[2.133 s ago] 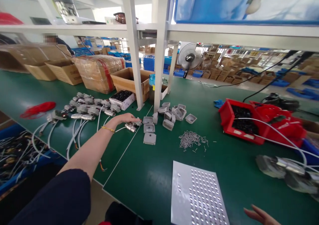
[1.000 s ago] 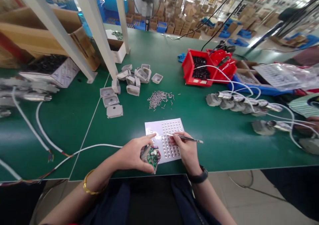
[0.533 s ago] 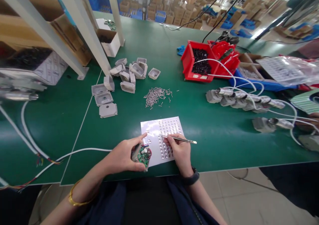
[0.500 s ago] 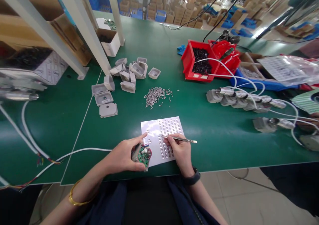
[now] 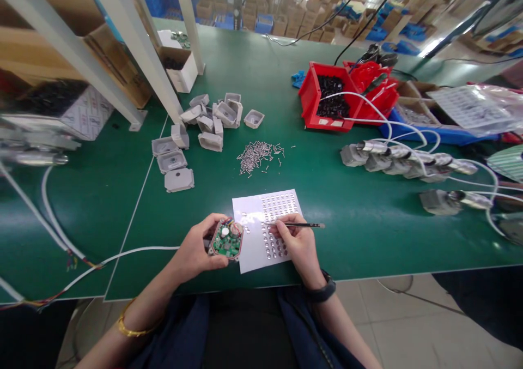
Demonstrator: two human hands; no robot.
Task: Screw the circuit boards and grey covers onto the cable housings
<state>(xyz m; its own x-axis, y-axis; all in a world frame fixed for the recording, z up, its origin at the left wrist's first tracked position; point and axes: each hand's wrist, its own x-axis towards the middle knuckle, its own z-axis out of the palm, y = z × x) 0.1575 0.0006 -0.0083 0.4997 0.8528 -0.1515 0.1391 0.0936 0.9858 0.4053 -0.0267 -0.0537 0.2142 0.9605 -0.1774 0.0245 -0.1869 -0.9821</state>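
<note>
My left hand is closed round a grey housing with a green circuit board inside, its open face turned up toward me. A white cable runs leftward from behind this hand. In my right hand are tweezers, pinched between thumb and fingers, with their tip pointing left over the white sheet. Rows of small round clear dots cover the sheet's right part, and a few more lie on its left part. Whether the tip holds a dot is too small to tell.
Beyond the sheet lies a pile of small screws. Grey housing covers are grouped at left. Red bins with black parts and a row of cabled grey units occupy the right. White posts rise at left.
My left hand has tilted the housing so the circuit board faces up more, and shifted it slightly left and up. The tweezers stay over the sheet, their rear end a little higher.
</note>
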